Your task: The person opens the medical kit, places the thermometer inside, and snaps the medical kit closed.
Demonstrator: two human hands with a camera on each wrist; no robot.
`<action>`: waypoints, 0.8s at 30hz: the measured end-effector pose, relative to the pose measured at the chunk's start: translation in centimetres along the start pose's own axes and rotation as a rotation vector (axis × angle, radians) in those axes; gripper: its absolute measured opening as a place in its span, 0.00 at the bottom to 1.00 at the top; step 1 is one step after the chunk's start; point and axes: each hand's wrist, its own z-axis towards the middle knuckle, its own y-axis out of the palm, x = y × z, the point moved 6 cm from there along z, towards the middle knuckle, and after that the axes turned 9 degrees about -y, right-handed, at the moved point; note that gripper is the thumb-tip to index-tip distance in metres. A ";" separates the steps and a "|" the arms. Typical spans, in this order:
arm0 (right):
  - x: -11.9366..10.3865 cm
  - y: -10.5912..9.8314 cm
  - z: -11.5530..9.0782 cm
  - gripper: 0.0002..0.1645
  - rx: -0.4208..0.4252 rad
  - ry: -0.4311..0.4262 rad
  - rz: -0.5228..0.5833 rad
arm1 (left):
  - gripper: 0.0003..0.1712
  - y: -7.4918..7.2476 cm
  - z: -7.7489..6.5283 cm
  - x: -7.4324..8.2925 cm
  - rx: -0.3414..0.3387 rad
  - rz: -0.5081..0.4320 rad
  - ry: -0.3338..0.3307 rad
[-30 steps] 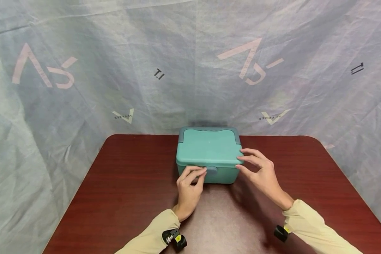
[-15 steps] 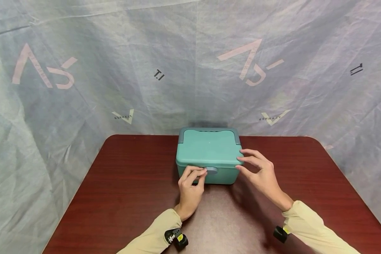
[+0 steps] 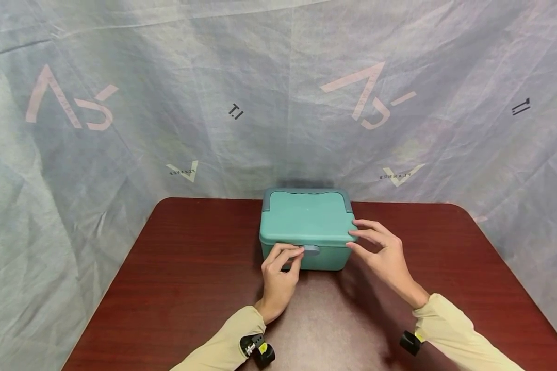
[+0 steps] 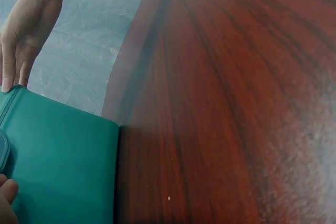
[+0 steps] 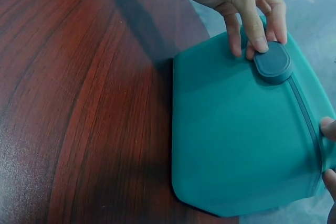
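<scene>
A teal lidded box [image 3: 308,219] with a grey-blue carrying handle [image 3: 265,201] stands on the table, its lid down. On its front is a grey-blue latch [image 3: 311,250]. My left hand [image 3: 278,283] pinches the latch's left end with thumb and fingers; the right wrist view shows its fingertips [image 5: 260,44] at the latch [image 5: 273,61]. My right hand [image 3: 387,255] touches the box's right front corner at the lid edge, its fingers spread and only slightly bent. In the left wrist view, the right hand [image 4: 29,30] reaches down to the lid seam.
The dark red wooden table [image 3: 190,278] has rounded far corners. Behind it and at both sides hangs a pale grey cloth [image 3: 260,77] with printed letters, close to the box's back. A wrist camera [image 3: 260,350] is strapped over the left sleeve.
Both hands keep their places on the box and latch. The whole head view has shifted slightly; the box has not visibly moved on the table.
</scene>
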 end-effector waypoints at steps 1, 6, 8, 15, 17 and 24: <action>0.0 0.0 0.0 0.20 -0.001 -0.002 0.001 | 0.14 0.0 0.0 0.0 -0.001 0.001 0.001; -0.1 -0.2 0.1 0.20 0.012 -0.014 -0.008 | 0.15 0.1 0.3 0.1 -0.027 0.013 0.006; -0.1 -0.3 0.1 0.20 0.015 -0.013 -0.018 | 0.15 0.1 0.5 0.2 -0.051 0.021 -0.008; 0.5 -1.0 0.0 0.20 -0.031 0.028 -0.043 | 0.13 -1.3 1.2 -0.6 -0.155 0.039 -0.109; 1.0 -1.4 -0.2 0.21 -0.048 0.067 -0.004 | 0.12 -2.1 1.4 -1.5 -0.159 0.040 -0.131; 1.9 -3.2 -0.5 0.24 -0.078 0.193 0.083 | 0.13 -6.2 2.3 -4.0 -0.111 0.094 -0.172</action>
